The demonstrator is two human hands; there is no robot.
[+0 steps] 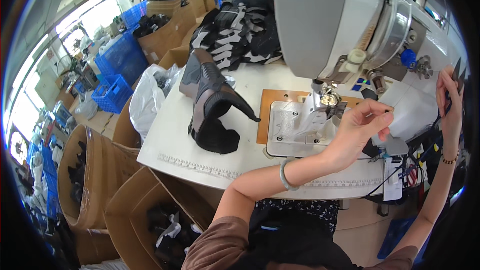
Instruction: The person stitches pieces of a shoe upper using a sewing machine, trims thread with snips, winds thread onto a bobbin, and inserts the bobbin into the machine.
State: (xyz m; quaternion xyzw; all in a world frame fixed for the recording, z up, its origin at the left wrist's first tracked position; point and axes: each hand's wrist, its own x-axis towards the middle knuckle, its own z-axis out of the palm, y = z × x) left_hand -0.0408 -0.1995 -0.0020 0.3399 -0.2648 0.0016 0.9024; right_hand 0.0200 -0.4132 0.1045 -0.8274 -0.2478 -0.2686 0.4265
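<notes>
My left hand (364,122) is raised just right of the presser foot of a sewing machine (315,20). Its thumb and forefinger are pinched together, on something too small to make out. At the far right my right hand (449,95) is closed around dark scissors (457,72), their pointed blades upward. The needle area (327,100) sits over a metal plate (280,125) set in the white table. Left of that plate a black and grey-brown shoe upper (212,105) lies on the table, touched by neither hand.
Black and white cut pieces (237,35) are heaped at the table's back. A printed ruler strip (200,166) follows the front edge. Cardboard boxes (132,210) with dark pieces stand left and below, beside a white plastic bag (147,102). Cables (415,162) hang at the right.
</notes>
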